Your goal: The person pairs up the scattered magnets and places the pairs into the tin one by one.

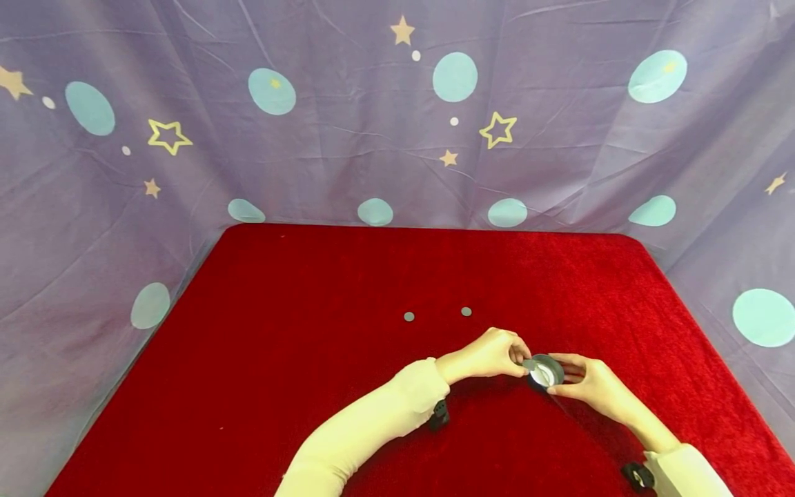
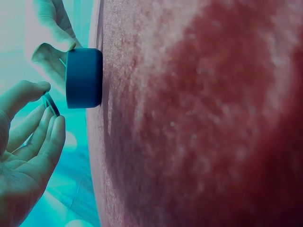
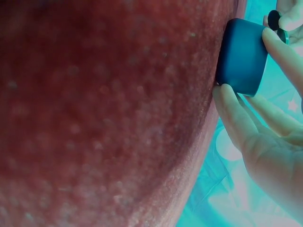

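Note:
A small dark round tin (image 1: 557,367) stands on the red cloth, its top facing up and something pale visible inside. My right hand (image 1: 590,386) holds it from the right, thumb and fingers spread round the wall, as the right wrist view shows on the tin's dark side (image 3: 242,56). Between thumb and fingertips my left hand (image 1: 491,354) pinches a thin grey disc (image 1: 529,364) at the tin's left rim. Seen from the left wrist, the disc (image 2: 50,104) is tilted and apart from the tin's wall (image 2: 84,78). What the pale contents are, I cannot tell.
Two more small grey discs, a left one (image 1: 408,317) and a right one (image 1: 466,312), lie flat on the red cloth (image 1: 279,331) beyond my left hand. A purple curtain (image 1: 348,124) with stars and dots hangs behind the table and along its sides.

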Tool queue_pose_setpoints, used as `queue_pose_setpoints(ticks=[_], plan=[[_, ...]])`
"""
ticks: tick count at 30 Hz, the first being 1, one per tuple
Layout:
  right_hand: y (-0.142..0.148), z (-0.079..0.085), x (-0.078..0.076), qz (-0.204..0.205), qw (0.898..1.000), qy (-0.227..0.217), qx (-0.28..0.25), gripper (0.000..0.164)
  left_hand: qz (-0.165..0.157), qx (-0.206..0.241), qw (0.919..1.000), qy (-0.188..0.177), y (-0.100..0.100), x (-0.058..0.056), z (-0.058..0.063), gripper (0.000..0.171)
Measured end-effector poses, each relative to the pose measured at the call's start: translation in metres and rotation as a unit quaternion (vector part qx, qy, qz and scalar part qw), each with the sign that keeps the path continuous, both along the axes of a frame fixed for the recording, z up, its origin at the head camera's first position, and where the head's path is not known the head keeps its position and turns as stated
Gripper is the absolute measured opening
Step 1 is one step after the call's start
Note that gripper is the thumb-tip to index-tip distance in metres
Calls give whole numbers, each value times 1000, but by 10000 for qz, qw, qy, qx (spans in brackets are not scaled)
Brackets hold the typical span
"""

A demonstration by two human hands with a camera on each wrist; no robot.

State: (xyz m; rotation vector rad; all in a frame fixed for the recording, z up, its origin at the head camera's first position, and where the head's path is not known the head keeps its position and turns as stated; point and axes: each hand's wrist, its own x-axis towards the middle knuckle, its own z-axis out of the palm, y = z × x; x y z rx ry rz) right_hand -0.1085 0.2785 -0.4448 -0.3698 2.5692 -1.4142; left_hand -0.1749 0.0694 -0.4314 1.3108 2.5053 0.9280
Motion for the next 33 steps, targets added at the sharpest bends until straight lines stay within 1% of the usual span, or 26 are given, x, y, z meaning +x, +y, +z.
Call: queue_pose_setpoints(ticks=[10,17,22,28,33], plan=[[-1,2,-1,-41,9999,-126,102,61,16,-1,9999,-123,9,1,2,19],[-1,3,0,2,9999,-49,165,60,2,-34,9999,-119,16,1,2,19],[1,3,1,12,9998,-128,154,61,3,-26,9998,-190,20,1,0,19],[0,4,1,8,9997,-189,167,62,102,-59,9997,-208,24,3,-1,19],[0,4,0,58,9997,-112,185,62,214,-64,9997,-119,27,4,0,20]])
